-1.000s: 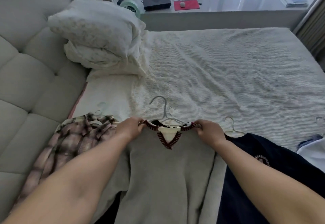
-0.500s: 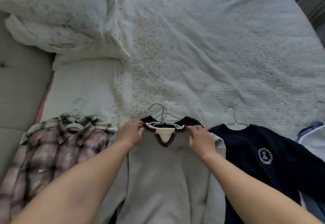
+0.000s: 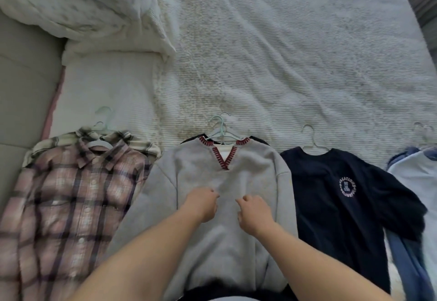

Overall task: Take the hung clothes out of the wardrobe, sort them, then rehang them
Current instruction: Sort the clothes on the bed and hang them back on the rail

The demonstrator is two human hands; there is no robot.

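**Both hands curled over the grey sweater, nothing clearly held**

Left hand (image 3: 203, 203) and right hand (image 3: 255, 213) sit close together over the chest of the grey sweater (image 3: 227, 182), fingers curled in. Whether they pinch the fabric or merely hover over it, cannot tell; no fold of cloth shows between the fingers.

Sweater lies flat on the bed (image 3: 295, 64), face up, red-trimmed V-neck toward the far side. Pale hangers (image 3: 221, 130) poke out of the collar, more than one hook stacked there. A dark garment edge shows under the neckline and at the hem, so the grey one likely lies on top of another piece.

Risks, as judged:
- Lifting by the chest fabric instead of the hanger would drag the shoulders off it and bunch the knit.
- Stacked hooks may tangle; pulling one could bring the garment beneath along.
- Left sleeve of the sweater touches the plaid shirt (image 3: 78, 196); a sideways pull could shift that shirt off its own hanger.

Around:
- Plaid shirt to the left, on its hanger, near the grey upholstered headboard (image 3: 21, 92).
- Navy sweatshirt (image 3: 343, 194) with round white print to the right, just beside the grey sleeve, its hanger hook visible.
- Pale blue garment (image 3: 416, 175) at the far right edge, partly cut off.
- White pillows (image 3: 78, 5) heaped at the upper left.

Nothing lies over the grey sweater; only both neighbours crowd its sleeves.
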